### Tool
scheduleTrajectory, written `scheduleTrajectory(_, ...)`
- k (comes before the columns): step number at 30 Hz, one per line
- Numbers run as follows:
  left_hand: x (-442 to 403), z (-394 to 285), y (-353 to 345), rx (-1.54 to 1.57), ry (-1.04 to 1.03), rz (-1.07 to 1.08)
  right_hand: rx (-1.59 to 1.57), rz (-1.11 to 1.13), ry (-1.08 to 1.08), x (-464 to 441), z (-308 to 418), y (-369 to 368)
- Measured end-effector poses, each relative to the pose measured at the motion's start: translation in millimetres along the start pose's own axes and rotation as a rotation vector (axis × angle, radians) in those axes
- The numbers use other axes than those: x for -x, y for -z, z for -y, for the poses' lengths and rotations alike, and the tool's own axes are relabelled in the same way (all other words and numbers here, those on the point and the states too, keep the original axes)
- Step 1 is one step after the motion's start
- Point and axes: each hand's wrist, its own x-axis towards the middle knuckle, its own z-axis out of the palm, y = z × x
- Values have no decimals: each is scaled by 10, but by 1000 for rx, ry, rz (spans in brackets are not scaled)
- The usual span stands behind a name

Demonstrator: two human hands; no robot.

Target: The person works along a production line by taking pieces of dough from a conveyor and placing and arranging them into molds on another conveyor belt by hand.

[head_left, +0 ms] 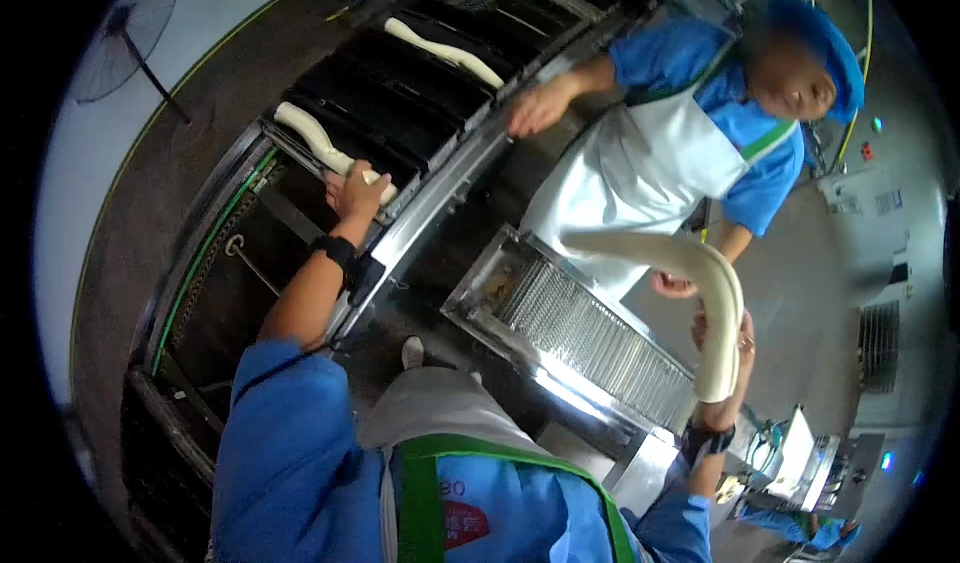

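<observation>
A long pale dough strip [312,133] lies along a black trough at the near end of the conveyor. My left hand [352,195] is closed round its near end, fingers on the dough. On the right, my right hand [746,335] holds up a second long dough strip [722,308] from beneath. That strip bends over the hand, one end hanging down and the other reaching left, blurred, in front of the co-worker's apron. Much of my right hand is hidden behind the dough. Another dough strip [440,51] rests in a trough farther along.
Black troughs [400,93] sit on the conveyor, with a metal rail [440,188] along its side. A ridged metal roller conveyor [590,313] stands between me and a co-worker [650,163]. One co-worker's hand [540,108] is by the rail, the other [675,285] near the raised strip.
</observation>
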Motion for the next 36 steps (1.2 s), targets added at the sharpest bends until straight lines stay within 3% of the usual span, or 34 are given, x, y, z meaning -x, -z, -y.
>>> scheduleTrajectory(2,165,107,79,31,-59,-87,-145,153,-53,-283,55,-579)
scheduleTrajectory(4,359,41,341,99,34,87,-50,651,-78,-848,58,-1062)
scheduleTrajectory(5,300,237,176,312,139,180,-7,714,-91,-1118,-73,-1312)
scheduleTrajectory(6,397,5,371,-78,49,-28,39,776,-103,-1406,-228,-1576)
scheduleTrajectory(8,442,51,430,-136,13,-101,50,1061,-223,-1825,-440,-2191)
scheduleTrajectory(9,464,-35,589,-68,58,-6,122,1165,-99,-2047,-686,-2523)
scheduleTrajectory(10,484,-98,702,8,95,101,191,1217,-268,-2163,-902,-2836)
scheduleTrajectory(12,437,81,535,-61,69,26,497,1068,74,-2334,-1536,-3333)
scheduleTrajectory(14,376,206,435,-85,-5,-104,651,1102,325,-2575,-2317,-3619)
scheduleTrajectory(15,363,223,443,-76,-25,-102,650,1104,308,-2493,-2381,-3690)
scheduleTrajectory(17,337,246,386,-53,-18,-93,1142,1092,506,-2297,-2312,-3780)
scheduleTrajectory(18,308,238,378,-27,-28,-99,1139,1085,492,-2235,-2252,-3813)
scheduleTrajectory(21,314,183,413,-18,-34,-89,1366,955,335,-2095,-2172,-3842)
scheduleTrajectory(24,269,124,375,-53,-16,-125,1246,821,433,-2133,-2268,-3760)
scheduleTrajectory(25,246,83,399,-45,-29,-113,1245,802,327,-2106,-2114,-3686)
scheduleTrajectory(28,131,-37,321,-126,-69,-105,1208,633,424,-2096,-1962,-3349)
scheduleTrajectory(30,88,-125,203,-66,-54,-158,1088,635,601,-2014,-1621,-2850)
scheduleTrajectory(32,15,-299,185,-118,12,-33,1069,584,639,-1893,-1556,-2211)
scheduleTrajectory(36,-166,-292,-115,-136,-178,-110,1040,620,111,-1495,-1656,-532)
